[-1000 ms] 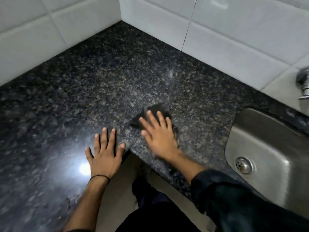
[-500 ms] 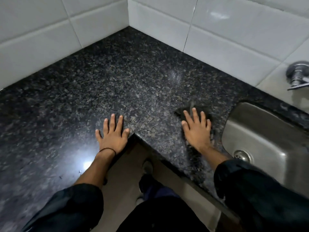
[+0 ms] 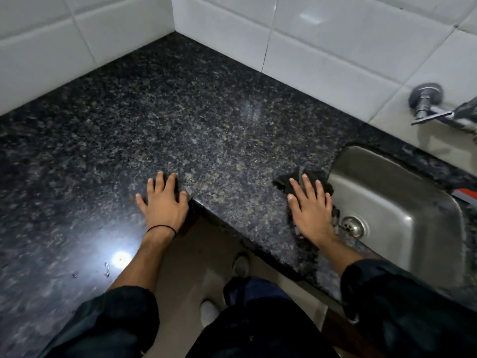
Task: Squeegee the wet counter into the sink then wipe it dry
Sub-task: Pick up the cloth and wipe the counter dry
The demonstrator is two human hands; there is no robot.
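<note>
Looks like the wipe-dry step. R hand (image 3: pixel 311 210) lies flat, fingers straight, pressing a dark cloth (image 3: pixel 312 175) on the desk (image 3: pixel 206 120), right at the sink (image 3: pixel 402 200) left rim. L hand (image 3: pixel 162 202) is flat on the desk by its inner corner, holding nothing, well apart from the R. Next, prob.: sweep the cloth back left w/ steady pressure. The near-left droplets (image 3: pixel 105 267) seem unwiped.

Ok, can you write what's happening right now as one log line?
right hand flat on dark cloth at sink edge | left hand flat on counter | phase: wipe dry
</note>
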